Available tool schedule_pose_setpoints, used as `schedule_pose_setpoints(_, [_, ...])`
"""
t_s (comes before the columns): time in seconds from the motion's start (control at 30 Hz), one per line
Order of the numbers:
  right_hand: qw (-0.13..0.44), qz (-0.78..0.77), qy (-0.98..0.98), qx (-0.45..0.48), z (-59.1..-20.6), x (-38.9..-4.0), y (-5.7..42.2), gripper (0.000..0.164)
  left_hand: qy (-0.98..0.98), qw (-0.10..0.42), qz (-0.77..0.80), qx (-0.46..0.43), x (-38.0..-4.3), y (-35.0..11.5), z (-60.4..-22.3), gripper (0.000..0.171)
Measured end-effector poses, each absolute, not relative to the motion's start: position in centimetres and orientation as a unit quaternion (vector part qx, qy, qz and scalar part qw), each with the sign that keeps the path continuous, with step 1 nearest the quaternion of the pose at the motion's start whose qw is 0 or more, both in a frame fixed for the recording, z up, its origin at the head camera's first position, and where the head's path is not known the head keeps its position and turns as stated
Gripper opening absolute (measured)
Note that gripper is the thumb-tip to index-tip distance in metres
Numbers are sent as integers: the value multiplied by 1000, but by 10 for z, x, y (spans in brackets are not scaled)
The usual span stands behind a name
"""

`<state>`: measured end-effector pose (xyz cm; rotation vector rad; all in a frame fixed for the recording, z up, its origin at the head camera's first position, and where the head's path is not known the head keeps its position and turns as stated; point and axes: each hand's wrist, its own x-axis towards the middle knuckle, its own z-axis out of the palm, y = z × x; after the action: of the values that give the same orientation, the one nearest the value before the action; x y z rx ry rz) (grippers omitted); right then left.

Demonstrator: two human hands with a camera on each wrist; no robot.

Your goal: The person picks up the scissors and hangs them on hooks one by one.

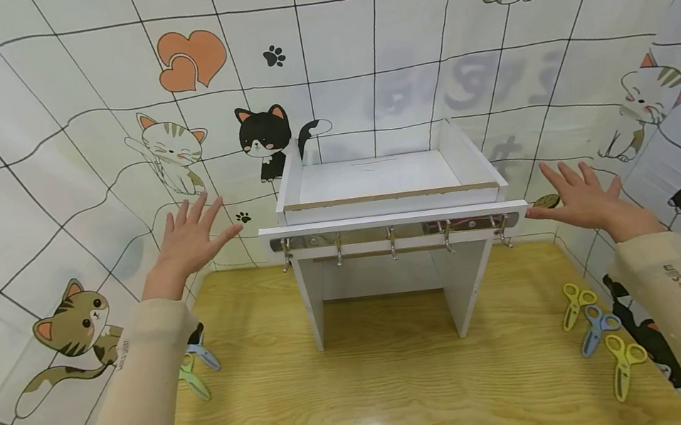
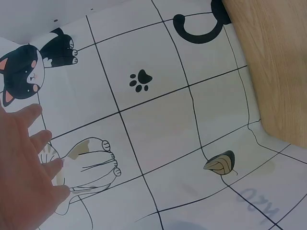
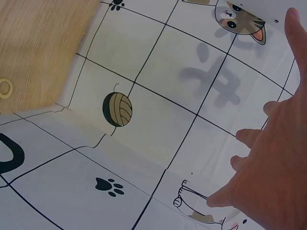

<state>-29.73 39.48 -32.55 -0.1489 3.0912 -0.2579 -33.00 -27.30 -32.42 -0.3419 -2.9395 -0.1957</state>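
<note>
My left hand [image 1: 189, 239] is held up left of a white shelf unit [image 1: 391, 206], its fingers spread and nothing in them. On the other side, my right hand [image 1: 587, 201] is also raised with fingers spread, its thumb near the shelf's right end in the head view. The unit has an open tray top and two side panels standing on the table. A metal rail [image 1: 363, 236] with several hooks runs along its front. Both wrist views show bare spread fingers, the left hand [image 2: 29, 167] and the right hand [image 3: 273, 167], in front of the patterned wall.
The unit stands toward the back of a wooden table [image 1: 389, 385]. Yellow scissors [image 1: 622, 373] and blue scissors [image 1: 595, 333] lie at the right edge with another yellow pair. Green scissors [image 1: 193, 382] and a blue pair lie at the left. Cat-printed walls [image 1: 337, 40] surround the table.
</note>
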Motion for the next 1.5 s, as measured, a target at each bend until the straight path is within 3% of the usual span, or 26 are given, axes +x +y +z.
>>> schedule_pose_setpoints(0.63, [32,-91,994,-45,-331,-296,395,106,-977,127,-96,-140,-323,-264,-305,81])
schedule_pose_setpoints(0.9, [21,-88,994,-57,-335,-298,393,106,-966,181,-101,-152,-320,-259,-297,77])
schedule_pose_setpoints(1.27, [31,-89,992,-83,-342,-301,394,109,-942,238,-124,-203,-313,-240,-283,67])
schedule_pose_setpoints(1.5, [38,-106,989,-96,-348,-302,396,108,-908,260,-168,-283,-310,-227,-276,62])
